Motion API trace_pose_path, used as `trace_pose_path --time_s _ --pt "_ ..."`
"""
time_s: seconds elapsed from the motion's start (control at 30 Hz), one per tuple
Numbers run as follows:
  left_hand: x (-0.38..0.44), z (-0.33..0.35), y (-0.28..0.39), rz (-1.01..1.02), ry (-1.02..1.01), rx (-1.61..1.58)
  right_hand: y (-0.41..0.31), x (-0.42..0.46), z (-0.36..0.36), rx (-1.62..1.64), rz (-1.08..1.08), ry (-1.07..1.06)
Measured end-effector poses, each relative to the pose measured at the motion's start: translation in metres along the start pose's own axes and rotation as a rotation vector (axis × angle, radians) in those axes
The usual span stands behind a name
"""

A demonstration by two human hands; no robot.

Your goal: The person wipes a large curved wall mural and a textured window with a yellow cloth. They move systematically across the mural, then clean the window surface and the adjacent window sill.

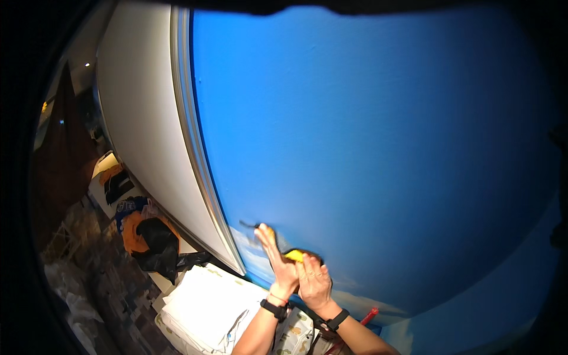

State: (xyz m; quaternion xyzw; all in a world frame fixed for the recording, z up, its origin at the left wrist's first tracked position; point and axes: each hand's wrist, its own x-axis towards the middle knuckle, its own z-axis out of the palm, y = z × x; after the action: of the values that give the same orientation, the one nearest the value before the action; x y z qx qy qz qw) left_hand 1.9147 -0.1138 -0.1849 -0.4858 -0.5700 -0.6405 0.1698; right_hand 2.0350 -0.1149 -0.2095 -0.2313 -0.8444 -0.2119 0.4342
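My left hand (pixel 280 266) lies flat against a blue wall (pixel 355 133) painted with sky and clouds, its fingers stretched upward. Beside it, my right hand (pixel 315 282) is also flat, with its fingers extended and close together. Under and between both hands is a flat yellow and black piece (pixel 294 255) against the wall. The hands cover much of it, so its full shape cannot be told. A thin dark strip (pixel 248 223) sticks out past my left fingertips. Both wrists wear black bands.
A metal-edged white panel (pixel 151 111) borders the wall on the left. Below are a stack of white sheets or cloth (pixel 208 306), a patterned fabric item (pixel 295 330) and a red object (pixel 369 316). Orange and black bags (pixel 155 242) lie at the left, above a patterned floor (pixel 120 306).
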Motion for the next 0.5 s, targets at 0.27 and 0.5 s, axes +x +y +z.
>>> trace_pose_path --time_s 0.27,0.5 --pt "0.042 -0.011 -0.036 -0.024 0.165 0.024 -0.012 0.057 0.005 -0.136 -0.106 0.014" --pt "-0.103 -0.018 -0.131 -0.486 0.008 -0.135 -0.028 -0.014 0.042 0.274 -0.231 -0.342"
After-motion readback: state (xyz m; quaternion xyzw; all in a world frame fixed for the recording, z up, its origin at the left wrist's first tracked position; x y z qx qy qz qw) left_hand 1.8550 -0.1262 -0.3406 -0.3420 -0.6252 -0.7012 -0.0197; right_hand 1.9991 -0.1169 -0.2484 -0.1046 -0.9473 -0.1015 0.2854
